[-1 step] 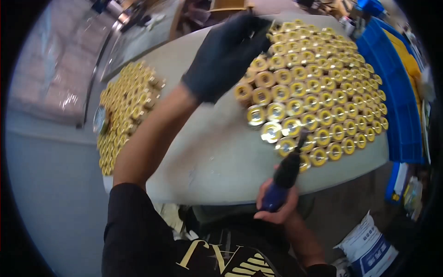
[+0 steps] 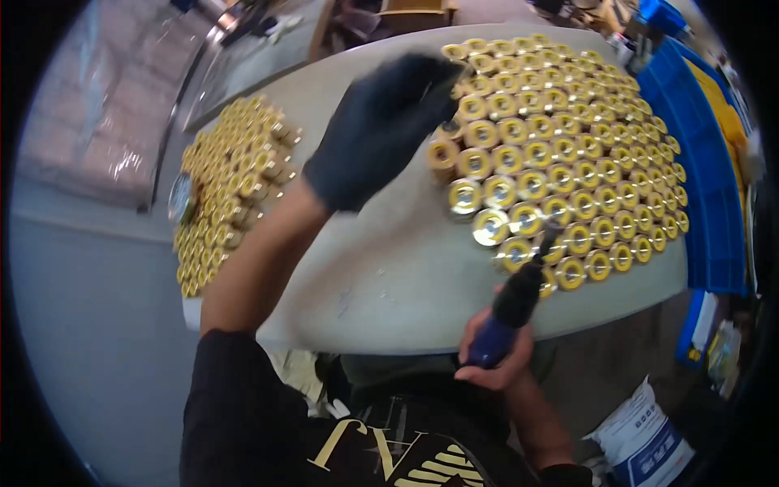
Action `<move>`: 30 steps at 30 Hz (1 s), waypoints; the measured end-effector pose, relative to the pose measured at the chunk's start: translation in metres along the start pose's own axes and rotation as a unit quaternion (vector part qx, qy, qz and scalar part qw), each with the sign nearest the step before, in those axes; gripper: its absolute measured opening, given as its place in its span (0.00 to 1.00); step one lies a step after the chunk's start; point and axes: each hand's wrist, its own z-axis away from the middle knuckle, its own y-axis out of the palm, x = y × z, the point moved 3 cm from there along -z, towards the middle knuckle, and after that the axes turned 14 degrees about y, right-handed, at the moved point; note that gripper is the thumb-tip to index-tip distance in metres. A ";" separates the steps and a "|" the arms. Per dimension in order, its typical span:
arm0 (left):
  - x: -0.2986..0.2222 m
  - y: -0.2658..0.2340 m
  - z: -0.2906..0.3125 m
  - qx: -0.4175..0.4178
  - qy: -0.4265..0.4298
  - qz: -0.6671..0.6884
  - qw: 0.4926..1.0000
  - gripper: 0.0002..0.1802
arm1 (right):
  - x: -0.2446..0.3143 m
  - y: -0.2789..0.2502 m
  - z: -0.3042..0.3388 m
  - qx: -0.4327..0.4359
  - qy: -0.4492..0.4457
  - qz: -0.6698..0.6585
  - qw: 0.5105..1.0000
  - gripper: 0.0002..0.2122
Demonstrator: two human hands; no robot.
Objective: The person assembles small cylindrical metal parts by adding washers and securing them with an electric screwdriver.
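Steadying the brass rings (image 2: 560, 154) with my gloved left hand (image 2: 377, 134) spread open on their near-left edge, my bare right hand (image 2: 495, 357) grips the blue driver (image 2: 511, 312); I should keep its tip square over one ring.

Black glove (image 2: 377, 134), gold rings (image 2: 560, 138), blue tool (image 2: 507, 312)

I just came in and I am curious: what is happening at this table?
A person works over a pale table. The left hand, in a black glove, rests on the near edge of a big cluster of yellow rings. The bare right hand holds a dark handheld tool, its tip on that cluster's front row. A smaller ring cluster lies to the left.
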 end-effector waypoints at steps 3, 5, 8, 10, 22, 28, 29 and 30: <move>-0.031 -0.050 0.110 0.007 -0.232 -0.057 0.971 0.12 | -0.018 -0.002 0.007 -0.031 0.023 0.009 0.999 0.56; -0.040 -0.068 0.174 -0.002 -0.334 -0.115 0.936 0.11 | -0.017 0.003 0.005 -0.032 0.038 0.011 0.999 0.56; -0.050 -0.078 0.244 -0.047 -0.334 -0.178 0.924 0.08 | -0.010 0.019 0.006 -0.053 0.068 0.015 0.996 0.56; -0.048 -0.077 0.259 -0.068 -0.341 -0.151 0.925 0.08 | -0.009 0.023 0.008 -0.040 0.086 0.015 0.995 0.56; -0.022 -0.088 0.257 -0.005 -0.286 -0.334 0.898 0.11 | -0.024 0.040 0.057 0.001 0.155 0.060 0.986 0.56; -0.031 -0.085 0.260 0.083 -0.105 -0.453 0.882 0.13 | -0.019 0.044 0.067 -0.014 0.233 0.169 0.958 0.48; -0.034 -0.085 0.258 0.083 -0.105 -0.453 0.882 0.13 | -0.018 0.045 0.066 -0.001 0.258 0.259 0.931 0.46; -0.037 -0.087 0.258 0.016 -0.148 -0.345 0.927 0.13 | -0.016 0.047 0.064 -0.001 0.258 0.259 0.931 0.46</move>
